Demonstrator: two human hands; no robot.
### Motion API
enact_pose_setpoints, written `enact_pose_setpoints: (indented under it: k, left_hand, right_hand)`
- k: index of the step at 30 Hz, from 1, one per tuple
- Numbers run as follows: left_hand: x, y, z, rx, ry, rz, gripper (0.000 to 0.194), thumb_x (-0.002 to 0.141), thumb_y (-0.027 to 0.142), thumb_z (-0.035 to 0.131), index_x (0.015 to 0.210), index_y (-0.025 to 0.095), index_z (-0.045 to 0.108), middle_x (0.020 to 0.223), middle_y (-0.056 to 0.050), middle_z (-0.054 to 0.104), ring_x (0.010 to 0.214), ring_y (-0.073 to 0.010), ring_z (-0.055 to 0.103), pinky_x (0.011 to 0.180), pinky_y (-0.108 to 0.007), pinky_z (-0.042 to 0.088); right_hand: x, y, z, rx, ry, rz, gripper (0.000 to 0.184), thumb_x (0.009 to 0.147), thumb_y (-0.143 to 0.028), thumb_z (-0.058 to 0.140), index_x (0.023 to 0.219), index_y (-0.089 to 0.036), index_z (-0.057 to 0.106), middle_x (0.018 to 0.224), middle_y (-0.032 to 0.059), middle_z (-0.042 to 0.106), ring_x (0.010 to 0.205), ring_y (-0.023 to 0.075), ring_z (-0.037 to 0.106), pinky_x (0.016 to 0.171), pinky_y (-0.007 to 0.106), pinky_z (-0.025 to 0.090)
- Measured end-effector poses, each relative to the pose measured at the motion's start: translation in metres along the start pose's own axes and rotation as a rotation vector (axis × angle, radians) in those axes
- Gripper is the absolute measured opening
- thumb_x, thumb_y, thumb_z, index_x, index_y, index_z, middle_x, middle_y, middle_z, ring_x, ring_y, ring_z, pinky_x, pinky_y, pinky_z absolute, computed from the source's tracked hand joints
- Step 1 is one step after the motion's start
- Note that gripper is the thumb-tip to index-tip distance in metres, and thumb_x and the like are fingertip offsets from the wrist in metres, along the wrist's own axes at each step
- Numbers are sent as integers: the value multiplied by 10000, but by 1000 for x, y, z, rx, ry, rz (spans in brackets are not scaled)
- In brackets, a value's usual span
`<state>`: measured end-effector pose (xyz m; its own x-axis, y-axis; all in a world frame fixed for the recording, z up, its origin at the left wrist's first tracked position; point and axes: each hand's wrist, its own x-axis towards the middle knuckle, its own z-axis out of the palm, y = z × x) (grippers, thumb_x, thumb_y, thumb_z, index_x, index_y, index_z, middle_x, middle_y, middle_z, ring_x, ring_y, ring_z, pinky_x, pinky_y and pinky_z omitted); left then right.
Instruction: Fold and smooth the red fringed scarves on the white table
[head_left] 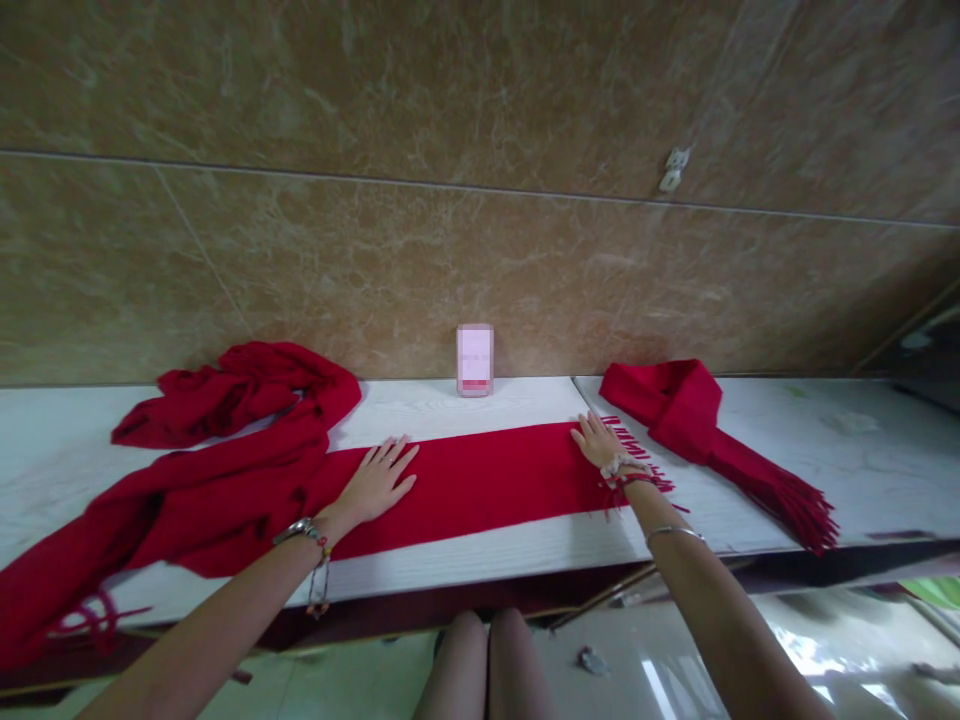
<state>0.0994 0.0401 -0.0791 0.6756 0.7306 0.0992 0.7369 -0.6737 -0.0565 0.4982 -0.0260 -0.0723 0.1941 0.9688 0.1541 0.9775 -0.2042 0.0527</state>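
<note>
Watching remotely, I've got left hand [375,486] and right hand [598,442] flat on the red scarf [487,475], clutching nothing; bunched cloth [202,495] overhanging the surface [450,553] could yank it crooked.

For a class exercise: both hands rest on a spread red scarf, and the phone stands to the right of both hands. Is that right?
Not quite: in the head view, the phone stands between the left hand and the right hand, farther back. Both do rest on a spread red scarf.
</note>
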Motion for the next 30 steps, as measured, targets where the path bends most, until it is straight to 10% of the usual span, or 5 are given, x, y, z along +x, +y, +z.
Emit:
enact_pose_setpoints:
  k: [3, 8, 12, 23, 30]
  left_hand:
    - [1, 2, -4, 2, -56, -16, 490, 866, 350, 326, 1309, 147, 375, 1398, -128, 287, 1279, -288, 246, 1009, -440, 249]
    - [8, -1, -20, -28, -139, 34, 486, 864, 370, 345, 1300, 158, 379, 1394, -140, 292, 1280, -315, 224, 998, -516, 208]
    - [26, -8, -30, -150, -141, 97, 420, 836, 304, 414, 1226, 155, 459, 1295, -133, 432, 1197, -254, 372, 988, -407, 270]
    - [93, -25, -22, -466, -380, 26, 120, 657, 247, 568, 684, 142, 619, 597, 13, 581, 602, -139, 492, 585, -219, 359]
    - [99, -36, -28, -737, -429, -16, 153, 611, 300, 587, 582, 150, 589, 516, 43, 520, 563, -119, 430, 557, -220, 311]
  right_hand:
    - [-9, -38, -14, 81, 46, -35, 498, 877, -291, 318, 1289, -15, 353, 1369, 215, 307, 1279, 279, 252, 1014, 461, 252]
    - [-52, -147, -36, 278, -5, -638, 455, 833, -335, 444, 1220, -97, 472, 1312, 147, 432, 1228, 200, 361, 1020, 341, 294]
    - [-82, -197, -45, 241, -26, -809, 402, 797, -296, 525, 1140, -84, 519, 1189, 155, 539, 1119, 213, 473, 935, 327, 389]
    - [-91, -221, -48, 16, 87, -790, 125, 825, -99, 471, 879, -120, 582, 840, 82, 610, 778, 184, 556, 644, 295, 449]
    - [-91, -217, -40, -11, 240, -838, 134, 831, -86, 454, 862, -125, 579, 769, 57, 581, 692, 164, 528, 570, 288, 408]
